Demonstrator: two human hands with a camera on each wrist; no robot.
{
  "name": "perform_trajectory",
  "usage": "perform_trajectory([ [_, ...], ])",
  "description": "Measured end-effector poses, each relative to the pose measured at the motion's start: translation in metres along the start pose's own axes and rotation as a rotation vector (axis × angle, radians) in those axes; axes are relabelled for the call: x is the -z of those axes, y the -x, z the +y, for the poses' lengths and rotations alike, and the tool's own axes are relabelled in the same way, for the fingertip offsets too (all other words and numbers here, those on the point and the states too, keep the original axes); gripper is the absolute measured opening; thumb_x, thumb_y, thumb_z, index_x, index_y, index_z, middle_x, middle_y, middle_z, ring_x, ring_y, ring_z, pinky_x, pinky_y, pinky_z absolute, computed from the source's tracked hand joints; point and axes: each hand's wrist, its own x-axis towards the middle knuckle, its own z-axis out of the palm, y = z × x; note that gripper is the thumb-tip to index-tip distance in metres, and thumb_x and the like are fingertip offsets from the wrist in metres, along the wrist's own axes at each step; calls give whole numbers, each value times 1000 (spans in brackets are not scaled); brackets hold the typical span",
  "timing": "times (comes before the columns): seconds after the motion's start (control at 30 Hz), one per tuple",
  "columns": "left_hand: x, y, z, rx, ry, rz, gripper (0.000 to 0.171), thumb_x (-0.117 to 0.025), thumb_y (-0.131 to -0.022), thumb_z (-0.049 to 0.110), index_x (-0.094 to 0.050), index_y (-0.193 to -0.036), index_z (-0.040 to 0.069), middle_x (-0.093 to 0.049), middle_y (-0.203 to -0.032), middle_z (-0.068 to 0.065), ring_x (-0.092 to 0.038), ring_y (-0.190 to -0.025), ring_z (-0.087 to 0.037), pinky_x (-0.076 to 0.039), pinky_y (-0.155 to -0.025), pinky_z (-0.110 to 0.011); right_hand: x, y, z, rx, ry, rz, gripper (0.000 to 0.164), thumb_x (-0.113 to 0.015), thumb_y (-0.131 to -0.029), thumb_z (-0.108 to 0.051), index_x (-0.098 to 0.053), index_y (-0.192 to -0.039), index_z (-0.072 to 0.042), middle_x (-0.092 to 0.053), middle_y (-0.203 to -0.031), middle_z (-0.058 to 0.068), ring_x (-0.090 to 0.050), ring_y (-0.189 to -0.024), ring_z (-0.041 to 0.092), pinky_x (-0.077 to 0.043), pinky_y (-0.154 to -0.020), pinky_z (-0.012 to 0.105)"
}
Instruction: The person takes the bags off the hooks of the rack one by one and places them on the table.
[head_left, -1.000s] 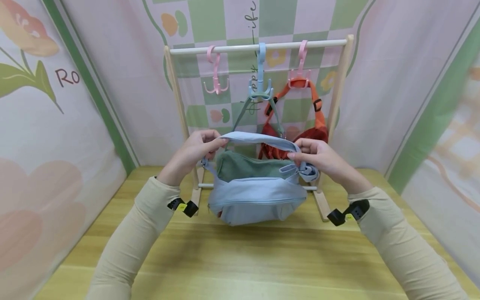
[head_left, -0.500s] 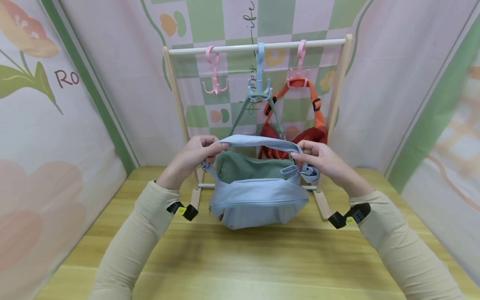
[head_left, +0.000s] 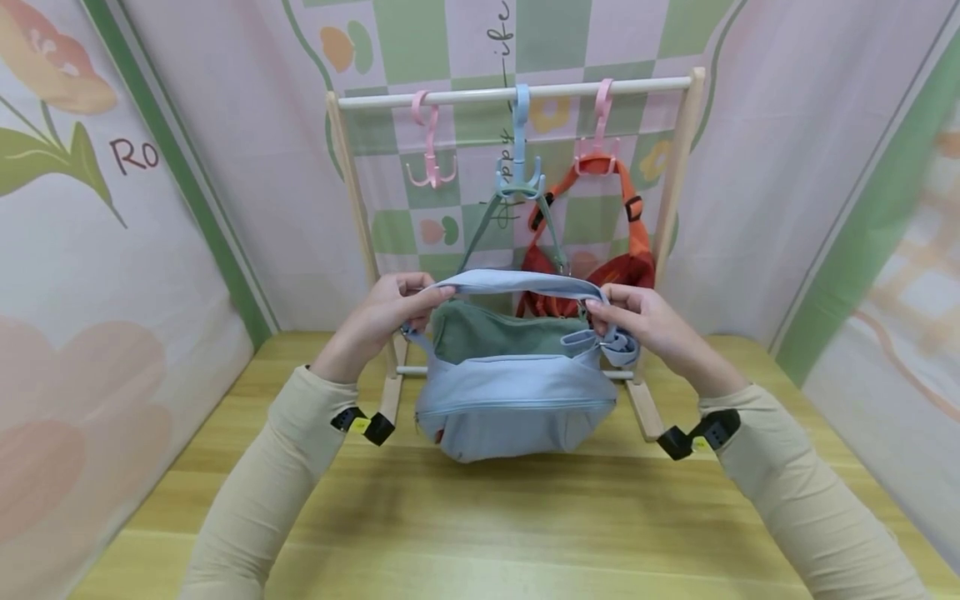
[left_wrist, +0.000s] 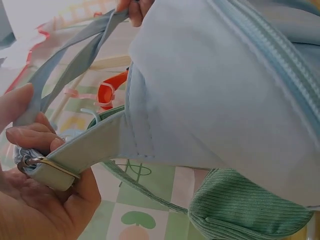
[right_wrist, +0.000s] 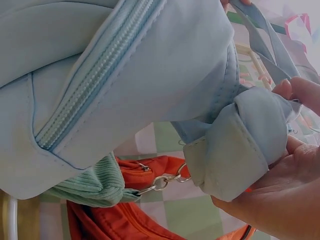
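Note:
A light blue bag (head_left: 517, 429) with a zipper across its front hangs from its strap (head_left: 525, 283) between two hands. At the strap's left end my left hand (head_left: 378, 321) pinches the cloth between thumb and fingers; a metal buckle (left_wrist: 55, 167) lies against that palm in the left wrist view. My right hand (head_left: 652, 329) grips the other end, beside a bunched, knotted length of strap (right_wrist: 245, 145). Directly behind the bag is a green corduroy bag (head_left: 502, 333), partly hidden, its thin strap looped on a blue hook (head_left: 519, 158).
A wooden rack (head_left: 678, 167) with a white top bar (head_left: 472, 97) stands at the back of the table (head_left: 480, 533). An orange-red bag (head_left: 630, 271) hangs from the right pink hook (head_left: 600, 125). The left pink hook (head_left: 431, 150) carries nothing. Printed cloth surrounds the table.
Both hands and the light blue bag have sunk slightly since one second ago. Over the last half second they have barely moved, and both hands keep their hold on the strap.

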Motion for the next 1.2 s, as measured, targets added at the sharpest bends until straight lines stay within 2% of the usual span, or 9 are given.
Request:
perform_trajectory([
  [0.2,0,2,1,-6,-5,4,28,-63,-90,28,-52,-77,7,-40,-58,2,-37,-55,-13,-33,-56,-26,-2,0,0,-33,16,21,27,-51,-99,-27,-57,-84,-5,-60,-73,-5,-53,-73,12,-42,-66,24],
  [0.3,0,3,1,-15,6,-1,21,-64,-90,22,-54,-78,8,-43,-57,2,-40,-54,-13,-34,-56,-26,-3,1,1,-43,31,25,27,-50,-99,-28,-58,-89,-5,-62,-74,-6,-56,-76,12,-45,-70,23],
  [0.43,1,5,0,-32,29,-16,10,-63,-88,12,-57,-81,9,-46,-57,3,-42,-56,-13,-35,-57,-26,-2,0,4,-27,33,12,30,-47,-100,-30,-55,-89,-2,-58,-69,-4,-57,-74,15,-46,-71,24],
  [0.6,2,7,0,-28,47,-19,6,-63,-88,10,-58,-85,9,-49,-65,2,-44,-61,-13,-36,-60,-25,-1,0,8,-15,2,-4,33,-47,-100,-30,-50,-91,2,-52,-66,-3,-59,-71,17,-49,-72,24],
  [0.93,4,10,-1,3,122,-27,5,-57,-91,6,-58,-96,6,-62,-87,3,-53,-69,-12,-48,-67,-24,2,2,11,-14,-82,-24,24,-47,-100,-28,-51,-94,-5,-49,-68,-3,-58,-72,16,-50,-72,24],
  [1.2,4,11,-8,-15,188,-17,7,-54,-96,9,-60,-99,8,-61,-95,2,-53,-73,-13,-47,-67,-24,3,4,10,14,-104,-55,23,-47,-100,-23,-47,-85,-5,-52,-72,-2,-56,-73,15,-48,-70,25],
])
